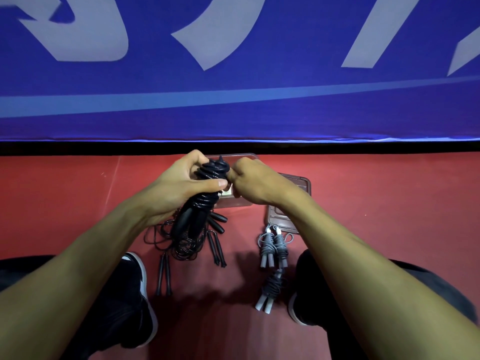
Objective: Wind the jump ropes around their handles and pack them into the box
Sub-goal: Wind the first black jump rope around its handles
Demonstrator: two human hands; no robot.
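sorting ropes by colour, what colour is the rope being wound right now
Black: the rope held in the left hand, seen in the head view.

A red floor [389, 203] is being observed beneath and around the grip. Beyond the grip, a blue banner [285, 113] with pale lettering [220, 29] is being displayed, bordered below by a black strip [363, 148].

The clear box [240, 201] in the middle of the frame is mostly hidden behind both hands and the black rope bundle [207, 185], only slivers show. Its lid [298, 183], center right, is half covered by the right forearm. Can't tell what the right hand [255, 184] is pinching. Banner lettering [215, 35] up top gets chopped by the frame edge, so it's unreadable.
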